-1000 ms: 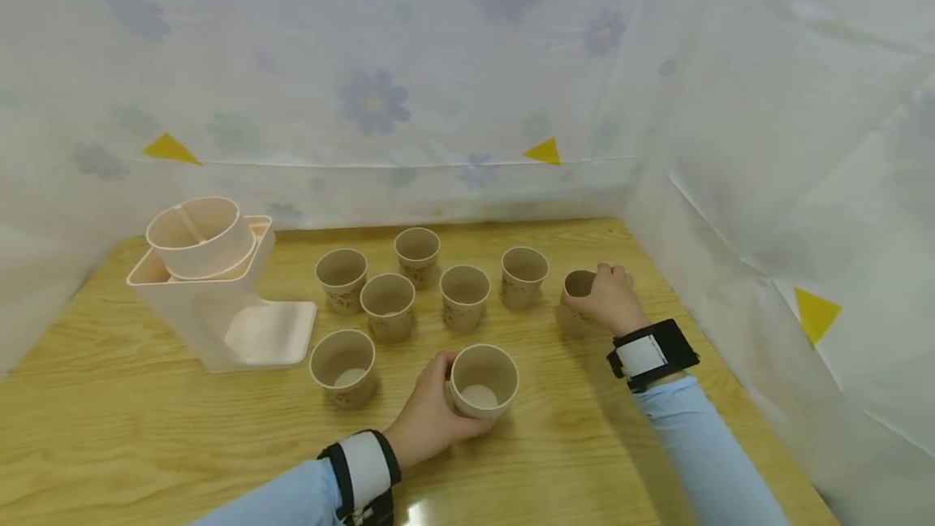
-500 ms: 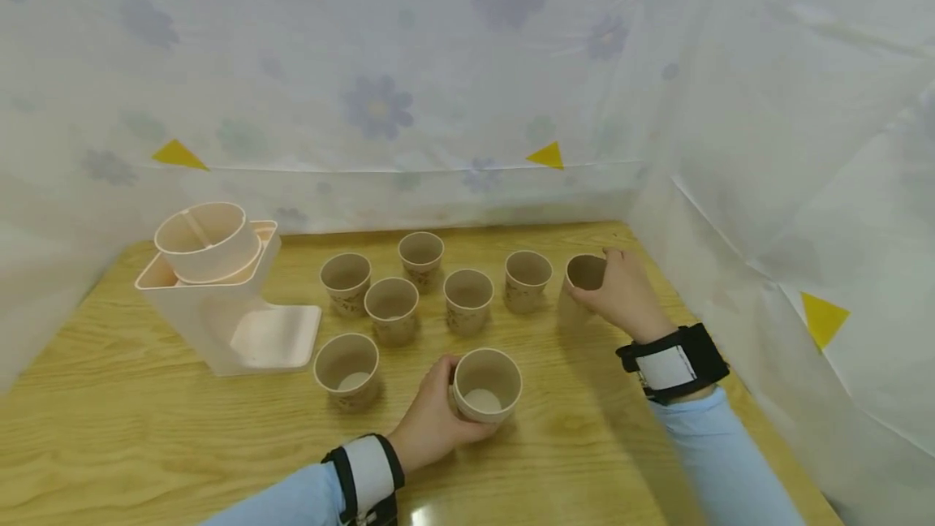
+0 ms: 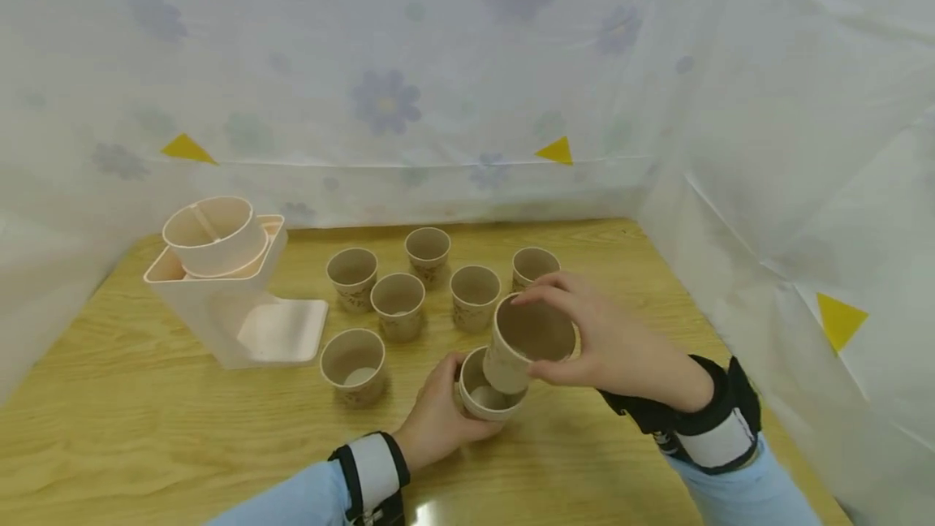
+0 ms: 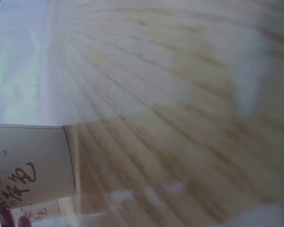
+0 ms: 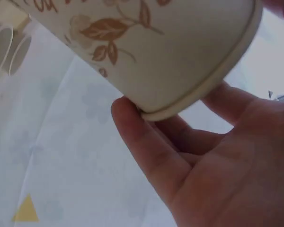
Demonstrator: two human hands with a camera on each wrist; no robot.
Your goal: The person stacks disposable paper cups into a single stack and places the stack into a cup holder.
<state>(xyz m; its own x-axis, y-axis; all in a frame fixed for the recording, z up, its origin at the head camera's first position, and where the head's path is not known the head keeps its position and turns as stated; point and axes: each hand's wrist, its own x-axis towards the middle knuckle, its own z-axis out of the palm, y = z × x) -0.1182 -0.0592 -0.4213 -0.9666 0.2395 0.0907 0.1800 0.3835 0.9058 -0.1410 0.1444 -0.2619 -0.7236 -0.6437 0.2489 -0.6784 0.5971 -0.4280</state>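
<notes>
Right hand [image 3: 599, 339] swung in leftward with tilted cup [image 3: 522, 339], pinching near its rim; base overlaps mouth of lower cup [image 3: 484, 411], gripped by left hand [image 3: 438, 420]; askew entry could snag, jam both

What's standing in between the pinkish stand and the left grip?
One upright cup is between the pinkish stand and the left grip, in the head view.

The yellow wood-grain table [image 3: 146, 445] bears a pale-pink plastic stand [image 3: 212, 307] near its back-left corner and six free-standing beige paper cups [image 3: 398, 321].
</notes>
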